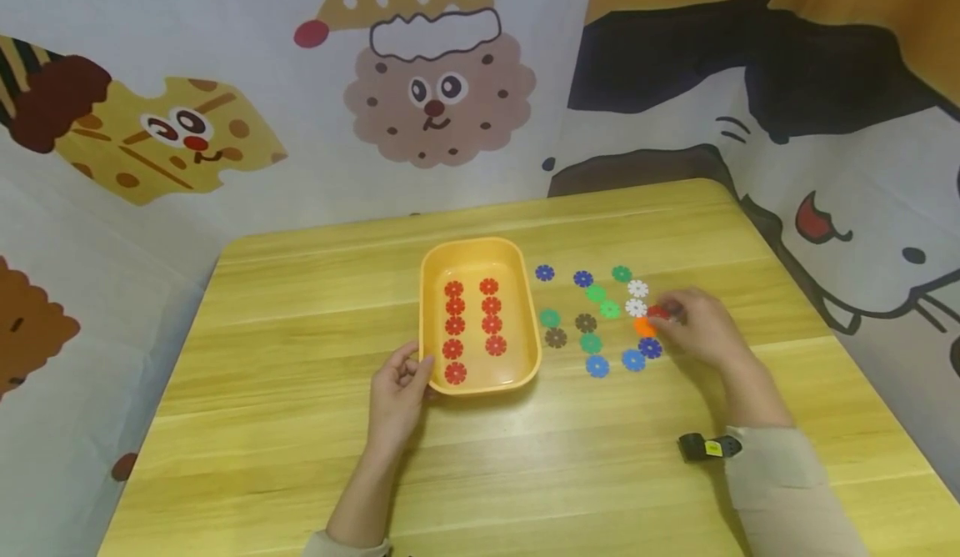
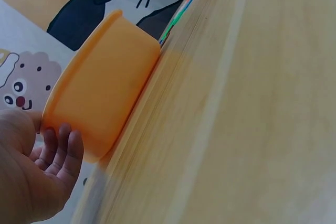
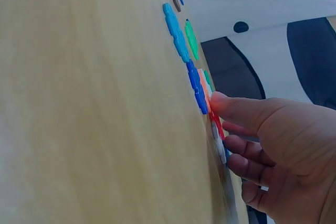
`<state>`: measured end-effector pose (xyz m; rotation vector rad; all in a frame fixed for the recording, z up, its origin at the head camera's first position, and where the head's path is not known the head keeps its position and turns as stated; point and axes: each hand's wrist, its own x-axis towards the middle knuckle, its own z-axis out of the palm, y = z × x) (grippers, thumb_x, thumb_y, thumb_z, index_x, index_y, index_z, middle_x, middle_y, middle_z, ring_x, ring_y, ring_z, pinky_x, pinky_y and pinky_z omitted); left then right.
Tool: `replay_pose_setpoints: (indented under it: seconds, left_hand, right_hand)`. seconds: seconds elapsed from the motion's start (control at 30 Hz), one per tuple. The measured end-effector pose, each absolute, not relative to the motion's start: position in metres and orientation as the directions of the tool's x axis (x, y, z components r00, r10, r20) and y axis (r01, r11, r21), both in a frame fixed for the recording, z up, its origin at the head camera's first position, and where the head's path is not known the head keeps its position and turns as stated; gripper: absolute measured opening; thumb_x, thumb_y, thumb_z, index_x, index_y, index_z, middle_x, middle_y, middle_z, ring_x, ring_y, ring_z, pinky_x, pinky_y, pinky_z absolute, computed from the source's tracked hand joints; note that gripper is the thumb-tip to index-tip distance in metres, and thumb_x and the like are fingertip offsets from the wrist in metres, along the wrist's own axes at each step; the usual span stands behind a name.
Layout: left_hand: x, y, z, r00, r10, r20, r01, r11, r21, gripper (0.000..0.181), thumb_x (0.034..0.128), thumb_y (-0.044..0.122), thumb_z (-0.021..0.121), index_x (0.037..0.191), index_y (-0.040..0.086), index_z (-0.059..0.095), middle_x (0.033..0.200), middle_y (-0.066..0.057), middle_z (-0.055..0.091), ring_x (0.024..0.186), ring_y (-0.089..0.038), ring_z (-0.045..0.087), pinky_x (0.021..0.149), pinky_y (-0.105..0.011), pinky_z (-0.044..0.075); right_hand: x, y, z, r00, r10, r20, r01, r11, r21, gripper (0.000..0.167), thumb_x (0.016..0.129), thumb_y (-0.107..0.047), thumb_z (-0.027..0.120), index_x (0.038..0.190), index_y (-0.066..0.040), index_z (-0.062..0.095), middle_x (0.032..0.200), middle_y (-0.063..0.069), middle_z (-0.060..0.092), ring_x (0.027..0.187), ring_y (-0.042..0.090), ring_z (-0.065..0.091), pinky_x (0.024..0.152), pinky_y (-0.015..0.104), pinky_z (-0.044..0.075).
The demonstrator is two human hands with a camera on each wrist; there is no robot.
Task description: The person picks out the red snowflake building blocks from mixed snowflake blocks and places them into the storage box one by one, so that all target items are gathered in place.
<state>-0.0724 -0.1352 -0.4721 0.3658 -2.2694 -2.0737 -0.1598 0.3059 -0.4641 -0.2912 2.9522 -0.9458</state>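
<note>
A yellow-orange plastic tray (image 1: 480, 387) stands on the table with two columns of red snowflake discs (image 1: 454, 324) lying inside. My left hand (image 1: 399, 386) grips its near left corner, the thumb at the rim and the fingers bent against the outer wall. In the left wrist view, that hand (image 2: 42, 171) is beside the tray's side (image 2: 100, 87). To the right of the tray, my right hand (image 1: 697, 328) pinches a red snowflake disc (image 1: 657, 313) at the thumb and fingertips. Touching or just under it is an orange disc (image 1: 643, 328); the right wrist view shows the thumb (image 3: 236, 109) over the red edge.
Loose discs in blue, green, brown and white lie between the tray and my right hand, among them a white disc (image 1: 637, 288) and a light blue disc (image 1: 597, 366). A black strap end (image 1: 708, 448) sticks out at the right sleeve. Cartoon-printed cloth (image 1: 300, 123) hangs behind the table.
</note>
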Motion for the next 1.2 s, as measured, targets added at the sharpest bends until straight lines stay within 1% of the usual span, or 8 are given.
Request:
replay_pose_setpoints:
  seconds: [0.2,0.37,0.5,0.63,0.87,0.97,1.1,1.2]
  left_hand:
    - [-0.072,-0.134,-0.473,-0.970,-0.213,-0.120,-0.139,0.076,0.987,0.038,0.0992,0.009,0.066,0.134,-0.003,0.058,0.089,-0.023,0.064,0.066,-0.015,0.066,0.060,-0.028,0.063]
    - [-0.072,-0.135,-0.473,-0.972,-0.204,-0.118,-0.136,0.074,0.988,0.038,0.0992,0.009,0.066,0.135,-0.002,0.058,0.090,-0.024,0.064,0.066,-0.015,0.066,0.061,-0.028,0.063]
    - [-0.072,-0.136,-0.472,-0.972,-0.200,-0.121,-0.139,0.075,0.988,0.039,0.0995,0.009,0.065,0.136,-0.003,0.057,0.091,-0.023,0.064,0.066,-0.015,0.066,0.061,-0.028,0.063]
    - [-0.072,-0.136,-0.471,-0.971,-0.202,-0.126,-0.145,0.080,0.986,0.039,0.0994,0.008,0.065,0.136,-0.002,0.057,0.091,-0.022,0.065,0.067,-0.015,0.066,0.062,-0.028,0.063]
    - [-0.072,-0.136,-0.471,-0.971,-0.203,-0.125,-0.146,0.091,0.985,0.039,0.0994,0.009,0.065,0.136,-0.002,0.057,0.091,-0.021,0.065,0.067,-0.015,0.066,0.062,-0.027,0.062]
    - [-0.072,-0.136,-0.471,-0.971,-0.202,-0.125,-0.145,0.087,0.986,0.038,0.0994,0.009,0.065,0.135,-0.002,0.058,0.091,-0.021,0.065,0.068,-0.015,0.065,0.062,-0.027,0.062]
    - [-0.071,-0.136,-0.471,-0.970,-0.203,-0.131,-0.152,0.091,0.984,0.039,0.0993,0.010,0.066,0.135,-0.002,0.058,0.090,-0.020,0.065,0.068,-0.015,0.065,0.062,-0.026,0.062]
    - [-0.071,-0.136,-0.470,-0.970,-0.203,-0.134,-0.156,0.098,0.983,0.039,0.0993,0.010,0.066,0.136,-0.001,0.058,0.090,-0.020,0.065,0.068,-0.015,0.065,0.062,-0.026,0.062]
  right_hand:
    - [-0.161,0.308,-0.465,-0.986,-0.165,-0.020,-0.124,0.812,-0.571,0.039,0.093,-0.022,0.076,0.117,0.007,0.066,0.108,0.024,0.065,0.098,0.039,0.060,0.083,0.055,0.053]
    - [-0.164,0.311,-0.465,-0.983,-0.150,-0.106,-0.059,0.806,-0.589,0.042,0.093,-0.026,0.076,0.117,0.006,0.063,0.102,0.019,0.063,0.091,0.032,0.057,0.073,0.039,0.052]
    - [-0.165,0.311,-0.464,-0.977,-0.148,-0.154,-0.025,0.795,-0.607,0.043,0.093,-0.030,0.076,0.115,0.003,0.061,0.107,0.019,0.061,0.094,0.032,0.056,0.075,0.035,0.051]
    - [-0.165,0.312,-0.464,-0.977,-0.168,-0.132,-0.052,0.786,-0.616,0.040,0.093,-0.027,0.076,0.115,0.001,0.060,0.106,0.018,0.063,0.094,0.031,0.059,0.075,0.036,0.053]
    - [-0.165,0.317,-0.464,-0.968,-0.241,-0.066,-0.151,0.776,-0.612,0.036,0.089,-0.019,0.080,0.117,-0.002,0.064,0.096,0.009,0.064,0.085,0.024,0.058,0.066,0.027,0.051]
    - [-0.164,0.318,-0.463,-0.963,-0.262,-0.067,-0.165,0.768,-0.619,0.031,0.090,-0.019,0.079,0.115,-0.003,0.068,0.094,0.008,0.066,0.082,0.023,0.058,0.062,0.026,0.052]
    - [-0.163,0.316,-0.463,-0.965,-0.257,-0.058,-0.169,0.774,-0.610,0.032,0.091,-0.024,0.078,0.112,-0.002,0.068,0.092,0.008,0.066,0.080,0.022,0.058,0.060,0.026,0.052]
    - [-0.163,0.312,-0.464,-0.969,-0.247,-0.022,-0.184,0.774,-0.605,0.032,0.092,-0.028,0.077,0.111,-0.004,0.069,0.089,0.006,0.065,0.077,0.021,0.058,0.058,0.026,0.051]
